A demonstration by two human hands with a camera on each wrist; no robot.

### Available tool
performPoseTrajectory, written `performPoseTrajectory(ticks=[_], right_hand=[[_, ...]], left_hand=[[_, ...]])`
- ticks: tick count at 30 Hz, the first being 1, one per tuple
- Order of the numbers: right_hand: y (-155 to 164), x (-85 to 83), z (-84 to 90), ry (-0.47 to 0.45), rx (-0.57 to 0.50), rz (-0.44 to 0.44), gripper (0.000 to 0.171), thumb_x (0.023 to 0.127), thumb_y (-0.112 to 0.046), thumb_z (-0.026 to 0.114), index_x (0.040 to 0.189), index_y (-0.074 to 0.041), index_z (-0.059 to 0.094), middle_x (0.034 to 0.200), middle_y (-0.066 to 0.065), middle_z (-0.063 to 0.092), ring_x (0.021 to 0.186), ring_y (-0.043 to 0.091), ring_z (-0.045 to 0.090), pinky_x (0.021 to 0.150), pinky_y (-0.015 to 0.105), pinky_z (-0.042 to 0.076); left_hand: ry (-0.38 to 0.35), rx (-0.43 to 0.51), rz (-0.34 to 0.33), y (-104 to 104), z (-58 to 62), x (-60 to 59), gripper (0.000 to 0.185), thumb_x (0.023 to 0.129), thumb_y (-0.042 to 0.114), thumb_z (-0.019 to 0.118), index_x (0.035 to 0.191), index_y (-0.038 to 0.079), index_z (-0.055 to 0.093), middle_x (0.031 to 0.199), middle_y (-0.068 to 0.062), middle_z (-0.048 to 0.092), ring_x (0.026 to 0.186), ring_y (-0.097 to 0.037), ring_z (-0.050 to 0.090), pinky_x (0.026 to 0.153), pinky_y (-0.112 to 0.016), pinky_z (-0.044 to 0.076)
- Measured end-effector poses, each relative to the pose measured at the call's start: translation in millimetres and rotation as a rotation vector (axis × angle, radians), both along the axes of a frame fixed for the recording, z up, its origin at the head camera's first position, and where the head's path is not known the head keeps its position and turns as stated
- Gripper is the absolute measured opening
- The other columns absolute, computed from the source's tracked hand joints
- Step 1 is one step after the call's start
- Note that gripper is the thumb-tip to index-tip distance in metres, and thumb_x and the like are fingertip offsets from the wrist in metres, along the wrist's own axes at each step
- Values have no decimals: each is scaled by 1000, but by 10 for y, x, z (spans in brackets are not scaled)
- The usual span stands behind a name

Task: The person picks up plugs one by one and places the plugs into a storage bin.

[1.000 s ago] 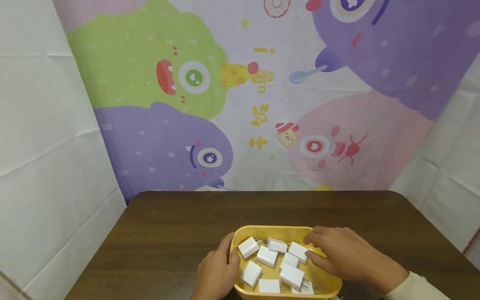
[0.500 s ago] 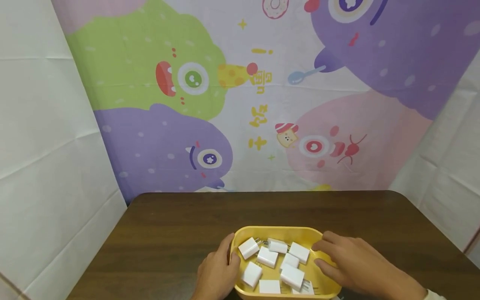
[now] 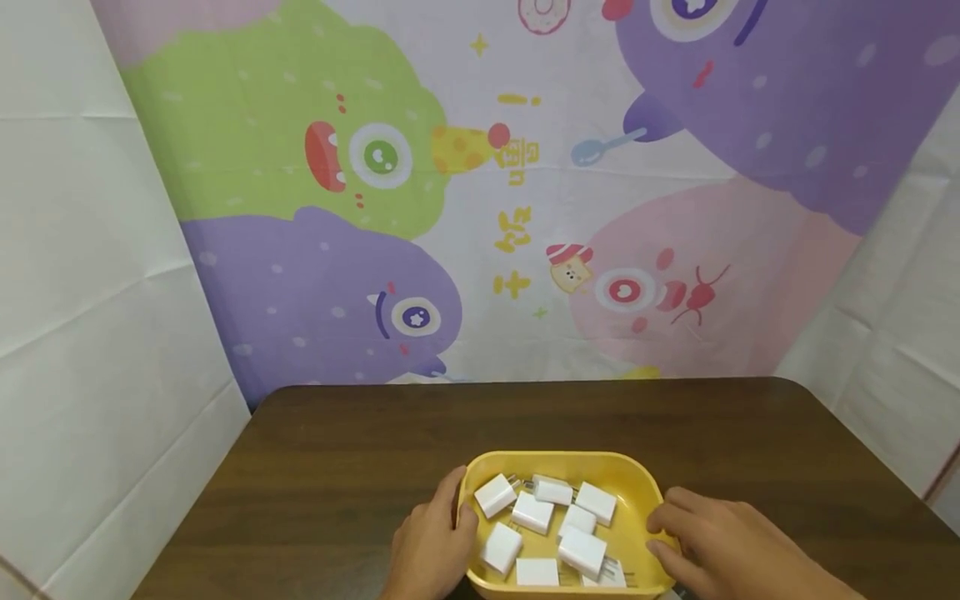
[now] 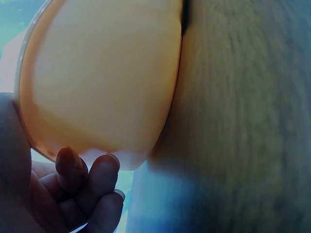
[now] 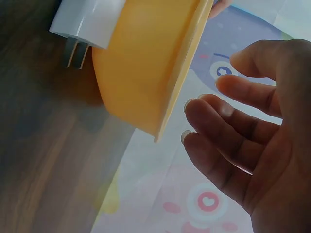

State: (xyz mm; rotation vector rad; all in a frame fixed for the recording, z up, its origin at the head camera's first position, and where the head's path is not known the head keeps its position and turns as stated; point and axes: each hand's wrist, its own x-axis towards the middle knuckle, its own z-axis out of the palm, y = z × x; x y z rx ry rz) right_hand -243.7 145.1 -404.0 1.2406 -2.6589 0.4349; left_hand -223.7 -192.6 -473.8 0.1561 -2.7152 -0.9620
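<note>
A yellow plastic bin (image 3: 630,475) stands on the table and holds several white plug-in chargers (image 3: 532,511), some with metal prongs showing. My left hand (image 3: 431,542) grips the bin's left end, thumb at the rim and fingers along the outside wall; in the left wrist view the hand (image 4: 73,189) is against that wall. At the right end is my right hand (image 3: 720,537), fingers loosely bent and holding nothing. The right wrist view shows the right hand (image 5: 238,131) apart from the bin (image 5: 146,63). Another white charger (image 5: 90,19) with two prongs sits outside the bin, close to its wall.
The dark wood table (image 3: 360,433) reaches back to a printed cartoon cloth (image 3: 495,333). White sheeting (image 3: 97,333) hangs on the left, and more white cloth (image 3: 885,333) hangs on the right.
My right hand has moved right and toward me, from over the chargers to the bin's right rim. The left hand and the chargers in the bin keep their places.
</note>
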Motion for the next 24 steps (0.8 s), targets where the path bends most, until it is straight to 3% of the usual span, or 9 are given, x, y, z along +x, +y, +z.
performPoseTrajectory(ticks=[6,10,13,19,21,24], right_hand=[[79,30,-78,77,-53,48,13,89,-27,76,96,-31,65,90,-26,46,67,-10,42,56,15,39],[114,59,-87,-99,8,-18,8,94,-37,69,99,-31,67,89,-26,48,69,-8,44,57,19,42],[127,85,-112,-222,62,-82,17,96,-47,62,101,-32,67,90,-26,49,70,-6,46,58,22,43],[118,126,-193,-290,90,-120,20,98,-52,56,102,-35,66,85,-25,47,65,-5,45,56,22,39],[125,138,-218,-287,88,-125,21,98,-52,56,101,-34,65,84,-25,45,64,-5,44,56,22,39],[159,183,-293,-192,26,-89,11,97,-46,62,93,-35,60,84,-26,43,63,-7,42,54,21,37]], left_hand=[[5,-2,9,-9,3,0,49,93,26,57,142,20,56,100,-9,74,85,-28,70,69,-52,49],[17,-5,14,-13,6,9,48,93,26,57,141,20,56,101,-9,74,86,-27,70,70,-51,49],[15,-5,15,-11,7,20,49,93,26,56,141,20,56,101,-9,74,86,-27,70,70,-50,49],[-12,5,13,-22,12,15,49,94,27,56,143,20,55,101,-8,74,85,-27,69,70,-51,49],[-16,6,12,-22,10,14,49,94,27,56,143,20,55,101,-8,74,85,-27,69,70,-51,49],[-21,6,12,-20,9,14,49,94,27,56,143,21,55,102,-8,74,86,-28,69,71,-52,49]])
